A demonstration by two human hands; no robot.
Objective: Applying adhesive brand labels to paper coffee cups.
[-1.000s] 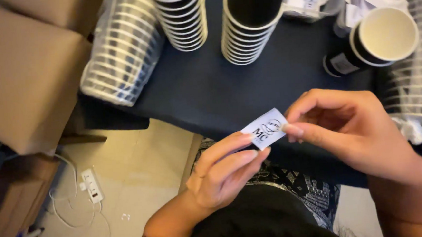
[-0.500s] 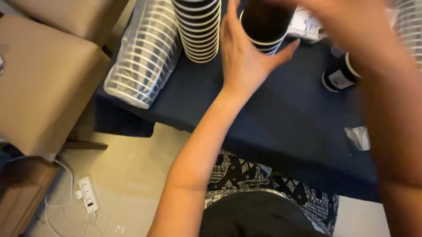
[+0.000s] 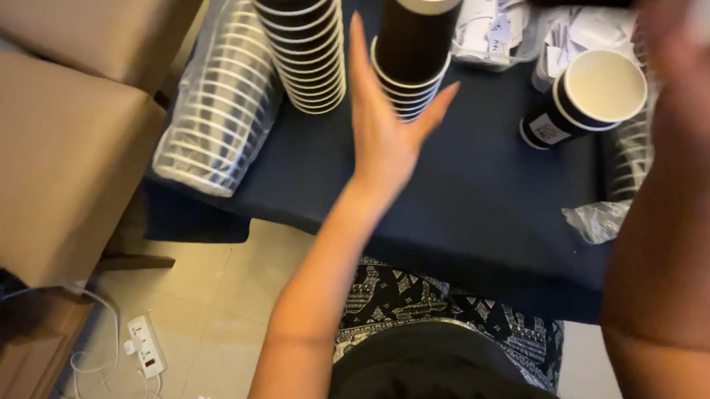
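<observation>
The stack of dark paper cups [image 3: 411, 48] stands at the far middle of the blue table [image 3: 471, 209], and the left hand [image 3: 384, 132], which reached it half a second ago, now rests spread against its left side. The right hand [image 3: 693, 88] has risen near the camera, blurred, its grip impossible to tell; the white label it pinched a second ago is gone from view.

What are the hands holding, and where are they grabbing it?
The left hand is open beside the stack of black paper cups, gripping nothing. The right hand is too blurred to tell.
</observation>
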